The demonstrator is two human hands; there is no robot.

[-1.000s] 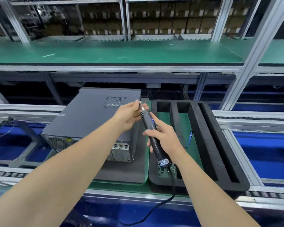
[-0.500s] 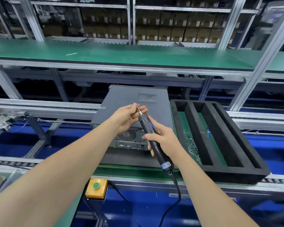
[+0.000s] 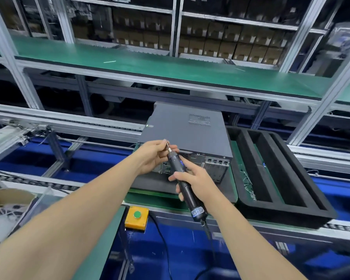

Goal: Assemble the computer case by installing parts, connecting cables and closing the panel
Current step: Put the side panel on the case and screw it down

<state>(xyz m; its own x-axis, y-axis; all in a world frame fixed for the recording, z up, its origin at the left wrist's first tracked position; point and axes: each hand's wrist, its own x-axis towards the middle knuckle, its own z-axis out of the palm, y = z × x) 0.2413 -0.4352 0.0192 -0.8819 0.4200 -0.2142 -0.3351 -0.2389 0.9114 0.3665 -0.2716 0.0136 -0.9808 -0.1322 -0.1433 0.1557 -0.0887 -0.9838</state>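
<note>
Holding the screwdriver [image 3: 175,165] in your curled right hand [image 3: 197,179], you pinch its tip with your left hand [image 3: 153,156], both arms reaching out, the case [image 3: 186,128] just behind.

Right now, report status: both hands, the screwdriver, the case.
Right hand grips electric screwdriver barrel; left hand pinches its bit tip. Computer case lies flat beyond, panel on, rear facing us. Foam tray right of case, clear of hands.
</note>
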